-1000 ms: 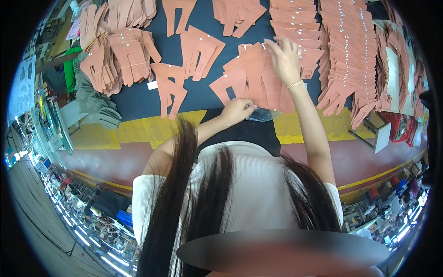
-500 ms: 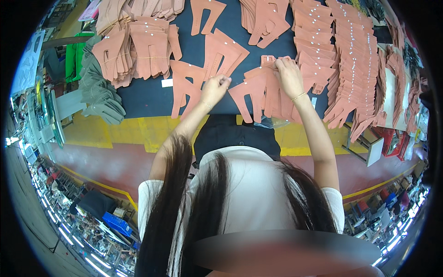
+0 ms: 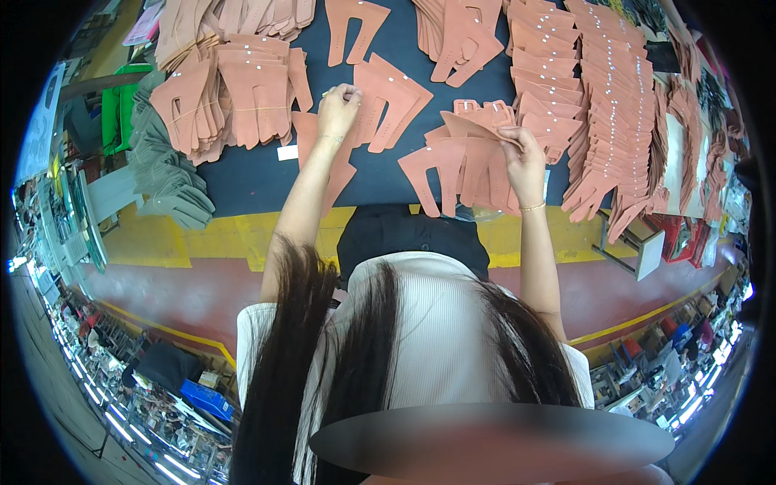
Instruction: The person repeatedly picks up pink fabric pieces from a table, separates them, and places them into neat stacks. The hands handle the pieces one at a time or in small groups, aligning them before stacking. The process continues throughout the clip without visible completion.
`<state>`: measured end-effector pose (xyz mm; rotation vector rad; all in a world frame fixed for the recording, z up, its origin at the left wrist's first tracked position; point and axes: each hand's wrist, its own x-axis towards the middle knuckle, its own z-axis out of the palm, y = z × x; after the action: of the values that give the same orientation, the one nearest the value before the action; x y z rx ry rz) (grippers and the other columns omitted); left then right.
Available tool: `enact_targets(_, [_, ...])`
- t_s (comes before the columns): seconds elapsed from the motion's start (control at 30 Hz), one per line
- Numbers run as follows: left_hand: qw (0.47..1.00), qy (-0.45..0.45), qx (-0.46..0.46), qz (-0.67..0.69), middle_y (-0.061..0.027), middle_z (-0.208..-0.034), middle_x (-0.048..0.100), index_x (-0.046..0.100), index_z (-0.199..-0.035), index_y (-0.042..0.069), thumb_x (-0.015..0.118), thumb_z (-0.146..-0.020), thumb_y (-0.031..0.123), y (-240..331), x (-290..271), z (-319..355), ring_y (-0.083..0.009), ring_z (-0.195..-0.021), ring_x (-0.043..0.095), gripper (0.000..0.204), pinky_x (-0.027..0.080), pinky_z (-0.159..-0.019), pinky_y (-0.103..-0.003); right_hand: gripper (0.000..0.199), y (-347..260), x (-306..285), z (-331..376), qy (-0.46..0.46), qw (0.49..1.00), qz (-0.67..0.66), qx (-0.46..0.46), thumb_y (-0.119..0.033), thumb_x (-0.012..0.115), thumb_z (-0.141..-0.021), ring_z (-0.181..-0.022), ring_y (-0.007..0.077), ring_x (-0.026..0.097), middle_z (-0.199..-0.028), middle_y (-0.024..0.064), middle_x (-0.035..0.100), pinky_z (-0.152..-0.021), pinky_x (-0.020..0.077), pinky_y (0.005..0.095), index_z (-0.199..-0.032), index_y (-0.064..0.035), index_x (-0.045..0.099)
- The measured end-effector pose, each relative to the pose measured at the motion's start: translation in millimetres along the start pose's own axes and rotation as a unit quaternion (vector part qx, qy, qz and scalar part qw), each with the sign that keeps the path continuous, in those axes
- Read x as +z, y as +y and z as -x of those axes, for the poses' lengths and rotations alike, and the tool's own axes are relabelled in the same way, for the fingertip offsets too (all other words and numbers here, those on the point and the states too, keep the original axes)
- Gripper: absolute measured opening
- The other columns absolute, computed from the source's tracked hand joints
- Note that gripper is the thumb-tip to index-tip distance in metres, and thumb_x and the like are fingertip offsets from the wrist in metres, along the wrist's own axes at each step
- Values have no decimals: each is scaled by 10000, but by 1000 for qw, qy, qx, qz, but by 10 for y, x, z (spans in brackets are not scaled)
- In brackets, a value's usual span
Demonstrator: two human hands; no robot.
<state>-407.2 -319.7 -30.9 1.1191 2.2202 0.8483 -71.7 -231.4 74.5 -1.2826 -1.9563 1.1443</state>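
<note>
On a dark worktable [image 3: 242,182], a fanned stack of tan cut pieces [image 3: 453,162] lies at the right hand's [image 3: 524,153] nine o'clock, pinched there, while the left hand [image 3: 338,109], farther off, pinches a single forked piece [image 3: 388,101].

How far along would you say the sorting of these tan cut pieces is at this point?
Done: several neat stacks line the dark table. In hand: the left hand touches a single piece, and the right hand lifts one off a small pile. Left: that pile and some loose pieces.
</note>
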Motion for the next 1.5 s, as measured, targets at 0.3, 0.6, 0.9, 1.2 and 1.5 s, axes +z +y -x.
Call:
enact_targets(0.3, [986,33,-138,-87,-198,-1147,563,581,-1139,36,781,-724,287,164,112,-72,-341,-1105,548,525,450,-959,-407,133,-446,-329,-100,134,990,-16,-37,58,617,-865,-919,153,631,-1003,83,676,-799,497,258,-973,-11,655])
enact_targets(0.6, [981,16,-164,-103,-165,-1134,571,613,-1052,55,805,-704,280,192,150,-140,-329,-1114,539,457,436,-971,-414,149,-759,-284,-212,128,985,73,-88,29,630,-863,-861,173,623,-941,71,659,-757,492,278,-994,-29,672])
enact_targets(0.9, [990,6,-124,-63,-115,-949,598,600,-829,64,793,-726,243,88,218,-134,-316,-983,570,283,456,-841,-424,161,-766,-229,-222,112,986,84,-93,40,629,-855,-859,173,625,-931,73,657,-743,491,277,-994,-30,670])
enact_targets(1.2, [985,-117,-96,88,-168,-1111,637,560,-1242,-5,718,-831,361,85,-511,-53,-263,-1057,601,572,464,-931,-353,157,-893,-255,-178,33,988,142,-57,-5,606,-906,-882,118,601,-958,61,632,-776,491,252,-1055,-15,654])
enact_targets(1.5, [963,-143,-212,89,-116,-1058,678,613,-1190,-3,598,-919,345,-336,-1344,388,-177,-922,625,442,479,-851,-309,158,-1004,150,-41,-42,993,90,-66,7,622,-868,-748,180,603,-904,86,640,-682,492,270,-1014,-43,653])
